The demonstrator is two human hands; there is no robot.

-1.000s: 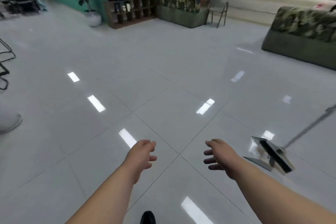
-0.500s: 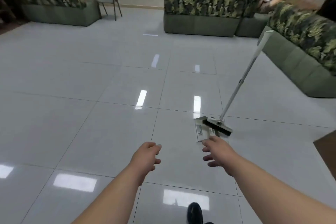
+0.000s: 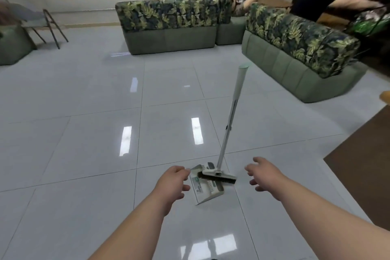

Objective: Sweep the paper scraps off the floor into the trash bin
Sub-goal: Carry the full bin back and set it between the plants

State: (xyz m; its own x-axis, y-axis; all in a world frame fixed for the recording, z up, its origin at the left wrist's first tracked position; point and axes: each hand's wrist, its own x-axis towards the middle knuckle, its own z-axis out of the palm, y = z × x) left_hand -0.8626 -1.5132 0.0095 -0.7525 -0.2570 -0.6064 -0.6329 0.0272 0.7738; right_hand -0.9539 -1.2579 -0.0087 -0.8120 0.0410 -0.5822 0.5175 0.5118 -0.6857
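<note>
A broom (image 3: pixel 229 124) with a long pale handle stands upright on the grey tiled floor, its dark-bristled head resting on a pale dustpan (image 3: pixel 207 191) that lies flat. My left hand (image 3: pixel 173 183) hovers just left of the dustpan with loosely curled fingers, holding nothing. My right hand (image 3: pixel 264 175) reaches out to the right of the broom head, fingers spread and empty. No paper scraps or trash bin show in view.
Leaf-patterned green sofas stand ahead (image 3: pixel 171 25) and to the right (image 3: pixel 299 48), with people seated behind them. A folding chair (image 3: pixel 40 25) is at the far left. A dark brown mat (image 3: pixel 363 175) borders the tiles at right. Bare tiles lie to the left.
The view has swung right and come closer to the broom and dustpan, which now sit between my two hands. Both hands stay stretched forward and empty.
</note>
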